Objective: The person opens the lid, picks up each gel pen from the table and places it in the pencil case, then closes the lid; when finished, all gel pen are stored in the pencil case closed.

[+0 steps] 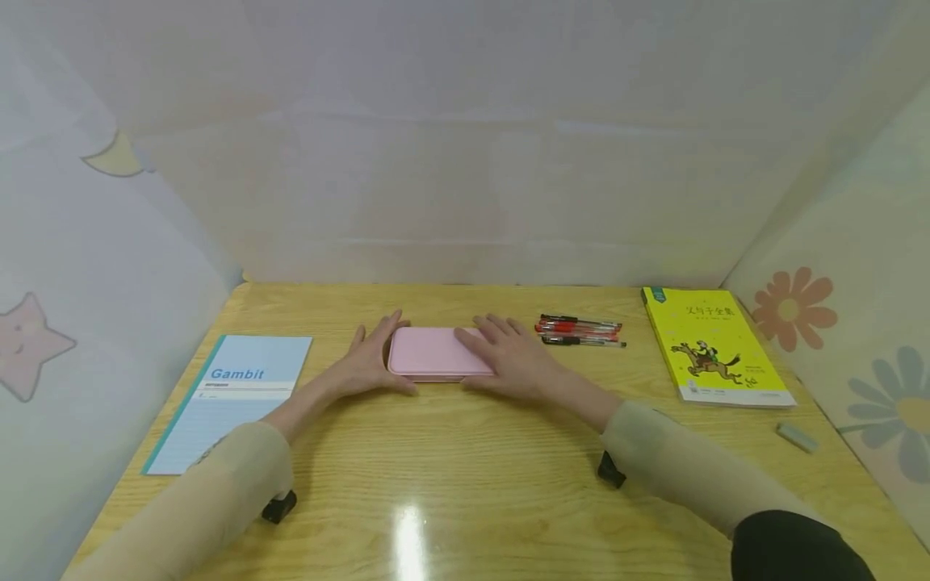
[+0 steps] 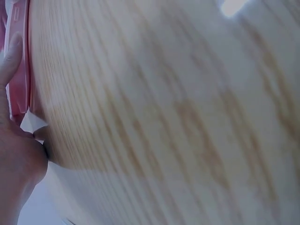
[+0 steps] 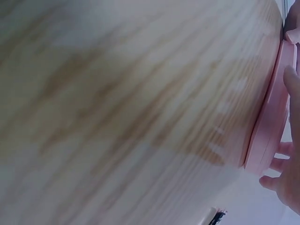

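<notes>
A pink rectangular case (image 1: 429, 352) lies flat on the wooden table between both hands. My left hand (image 1: 369, 365) is at its left end, thumb along the near edge and fingers toward the far corner; in the left wrist view the thumb of the hand (image 2: 18, 145) lies against the pink side (image 2: 19, 89). My right hand (image 1: 512, 359) covers the right end, fingers spread over the top. The right wrist view shows that hand (image 3: 291, 164) beside the case's long side (image 3: 269, 126). The right end of the case is hidden under the right hand.
On the left lies a Gambit notebook (image 1: 236, 395). Several red and black pens (image 1: 577, 328) lie right of the case. A yellow book (image 1: 712, 347) is at the right, with a small grey-green block (image 1: 797, 436) nearer. Light curtains surround the wooden table (image 1: 450, 476).
</notes>
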Demonstrator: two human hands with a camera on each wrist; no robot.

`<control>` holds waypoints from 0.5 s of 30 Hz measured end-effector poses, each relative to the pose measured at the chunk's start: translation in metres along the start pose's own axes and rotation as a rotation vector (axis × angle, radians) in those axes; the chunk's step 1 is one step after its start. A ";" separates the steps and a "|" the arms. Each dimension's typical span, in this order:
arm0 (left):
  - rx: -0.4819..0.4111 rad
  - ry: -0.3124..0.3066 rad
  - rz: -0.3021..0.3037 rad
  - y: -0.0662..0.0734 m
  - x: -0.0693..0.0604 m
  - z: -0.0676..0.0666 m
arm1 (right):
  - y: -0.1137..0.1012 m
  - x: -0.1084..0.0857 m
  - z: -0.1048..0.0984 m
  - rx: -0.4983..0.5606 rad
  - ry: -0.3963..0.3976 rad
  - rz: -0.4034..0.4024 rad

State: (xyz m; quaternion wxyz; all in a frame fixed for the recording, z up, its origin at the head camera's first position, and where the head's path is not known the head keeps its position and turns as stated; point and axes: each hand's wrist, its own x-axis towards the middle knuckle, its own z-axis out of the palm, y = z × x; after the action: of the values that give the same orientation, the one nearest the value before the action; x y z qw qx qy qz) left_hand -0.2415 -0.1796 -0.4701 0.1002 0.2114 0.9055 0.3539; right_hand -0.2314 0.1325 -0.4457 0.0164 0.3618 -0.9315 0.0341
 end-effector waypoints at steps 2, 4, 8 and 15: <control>-0.001 0.000 -0.002 0.001 0.000 0.001 | -0.001 0.001 0.001 -0.003 -0.012 -0.004; 0.003 0.001 -0.008 0.001 0.000 0.002 | -0.002 0.002 0.004 -0.025 -0.030 -0.015; 0.016 0.008 -0.029 0.001 -0.002 0.002 | -0.002 0.004 0.010 -0.074 -0.062 -0.040; 0.042 0.031 -0.017 0.000 -0.002 0.003 | 0.000 0.004 0.015 -0.165 -0.037 -0.078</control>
State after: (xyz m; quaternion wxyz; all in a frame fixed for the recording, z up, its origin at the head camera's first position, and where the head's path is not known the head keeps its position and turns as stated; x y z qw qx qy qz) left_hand -0.2390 -0.1784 -0.4726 0.0848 0.2005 0.9160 0.3370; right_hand -0.2342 0.1291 -0.4604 0.0304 0.3956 -0.9166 -0.0499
